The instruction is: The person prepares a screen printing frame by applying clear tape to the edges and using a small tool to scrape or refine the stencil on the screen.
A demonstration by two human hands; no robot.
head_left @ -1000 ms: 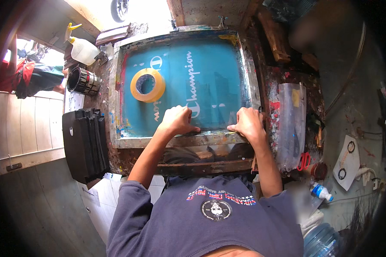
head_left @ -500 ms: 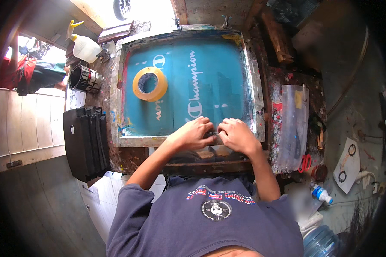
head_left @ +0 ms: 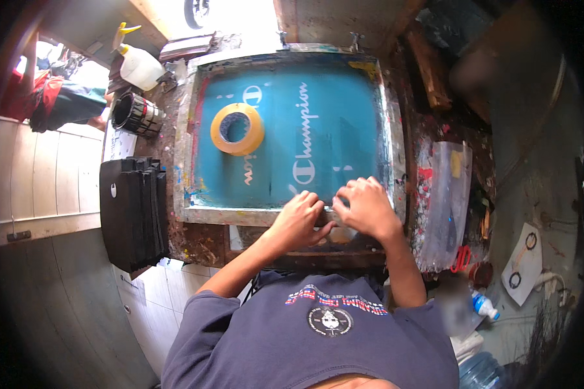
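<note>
A screen-printing frame (head_left: 246,218) with blue-green mesh lies on the bench in front of me. Pale lettering shows through the mesh. At its near edge, right of the middle, my left hand (head_left: 298,224) is closed, fingers curled over the wooden rail and thumb pointing right. Close beside it, my right hand (head_left: 366,209) is also closed, thumb and fingers bent together above the same rail. Whatever either hand pinches is too small or hidden to make out. A roll of yellowish packing tape (head_left: 254,139) rests on the left part of the mesh.
Left of the frame stand a spray bottle (head_left: 140,69), a paint-smeared can (head_left: 135,115) and a stack of black sheets (head_left: 121,217). On the right lie a clear plastic sleeve (head_left: 449,201) and red-handled scissors (head_left: 461,259). Hinge clamps (head_left: 356,42) hold the far rail.
My left hand has drawn back slightly toward me over the near rail. My right hand's fingers have lifted a little, and the hands' fingertips are differently bent. The whole view has shifted slightly.
</note>
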